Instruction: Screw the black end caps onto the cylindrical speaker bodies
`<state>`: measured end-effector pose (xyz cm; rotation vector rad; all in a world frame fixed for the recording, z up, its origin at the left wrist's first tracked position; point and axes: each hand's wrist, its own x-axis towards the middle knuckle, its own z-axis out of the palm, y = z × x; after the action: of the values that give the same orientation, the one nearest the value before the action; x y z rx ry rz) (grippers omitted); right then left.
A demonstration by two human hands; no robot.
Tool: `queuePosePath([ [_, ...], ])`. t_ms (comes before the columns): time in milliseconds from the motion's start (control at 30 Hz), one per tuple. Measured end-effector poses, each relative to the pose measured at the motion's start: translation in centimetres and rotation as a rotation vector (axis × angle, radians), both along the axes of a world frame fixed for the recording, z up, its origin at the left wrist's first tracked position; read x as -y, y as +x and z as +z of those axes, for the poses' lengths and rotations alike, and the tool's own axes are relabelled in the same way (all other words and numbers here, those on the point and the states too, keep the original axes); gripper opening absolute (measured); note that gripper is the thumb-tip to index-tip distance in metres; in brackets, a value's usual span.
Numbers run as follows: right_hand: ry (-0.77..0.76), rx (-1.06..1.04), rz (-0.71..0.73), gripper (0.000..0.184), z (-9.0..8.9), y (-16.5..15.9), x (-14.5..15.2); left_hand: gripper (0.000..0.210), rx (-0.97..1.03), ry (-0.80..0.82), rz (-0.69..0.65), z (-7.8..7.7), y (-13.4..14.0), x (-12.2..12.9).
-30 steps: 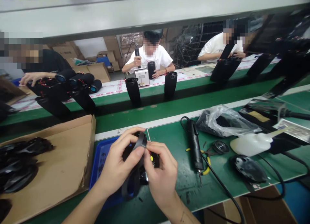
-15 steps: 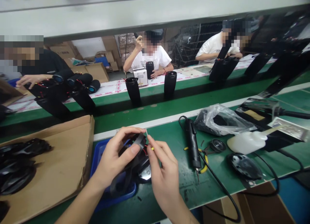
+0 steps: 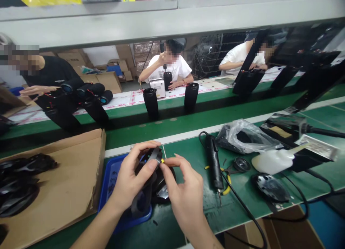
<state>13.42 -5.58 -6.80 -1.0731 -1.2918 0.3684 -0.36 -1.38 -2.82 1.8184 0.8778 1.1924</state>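
A: Entry, bench near its front edge. Left hand (image 3: pixel 132 177) is wrapped around a black part (image 3: pixel 151 170), thumb pressed across its grey band, fingers curled over the top. Firm clasp, so the part sits raised and tilted above the blue tray (image 3: pixel 110 180) instead of lying in it.

B: And the right hand (image 3: pixel 183 191)?

A: Pinched. Thumb and forefinger close on a small yellow tip (image 3: pixel 162 161) at the part's upper edge. Red wire shows just beside it. The left hand steadies, the right does the fine work; that seems to be why the part is lifted clear of the tray.

B: Where do the tools lie?

A: Right of the hands, within reach: a black driver (image 3: pixel 214 162) lying on the green mat (image 3: pixel 242 191), tip toward the front edge, cord trailing off that edge. Yellow-handled pliers (image 3: pixel 225 173) just beside it, then a small speaker cone (image 3: pixel 240 164), a black cap (image 3: pixel 272 188), a white bottle (image 3: pixel 271 161), a plastic bag (image 3: pixel 242 135).

B: Left side?

A: Cardboard box (image 3: pixel 67 177) touching the tray, black shells (image 3: pixel 21 180) piled at its left end. Probably stock.

B: Beyond?

A: Black cylinders (image 3: pixel 151 101) upright on the belt; other people seated on the far side.
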Motion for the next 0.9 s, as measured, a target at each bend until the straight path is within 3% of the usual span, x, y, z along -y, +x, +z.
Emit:
queuePosePath([
  [233,0.049,-0.004,0.116,0.014,-0.4,0.2,-0.3,0.024,-0.161,0.065,-0.066,0.8,-1.1,-0.3],
  [400,-0.013,-0.039,0.123,0.019,-1.1,0.2,0.3,0.028,-0.306,0.047,-0.071,1.5,-1.8,-0.4],
  [467,-0.041,-0.01,0.095,0.019,-1.6,0.2,0.5,0.041,-0.397,-0.02,-0.142,2.1,-2.6,-0.4],
  [633,-0.042,0.094,0.105,0.028,-2.0,0.4,0.5,0.106,-0.831,-0.104,-0.421,3.7,-5.1,-0.7],
  [700,-0.055,0.093,0.124,0.025,-2.0,0.4,0.4,0.108,-0.902,-0.077,-0.4,3.9,-5.2,-1.0],
  [900,-0.09,-0.031,0.267,0.02,-1.7,0.7,-0.6,0.096,-0.84,0.029,-0.283,4.0,-2.7,-1.0],
])
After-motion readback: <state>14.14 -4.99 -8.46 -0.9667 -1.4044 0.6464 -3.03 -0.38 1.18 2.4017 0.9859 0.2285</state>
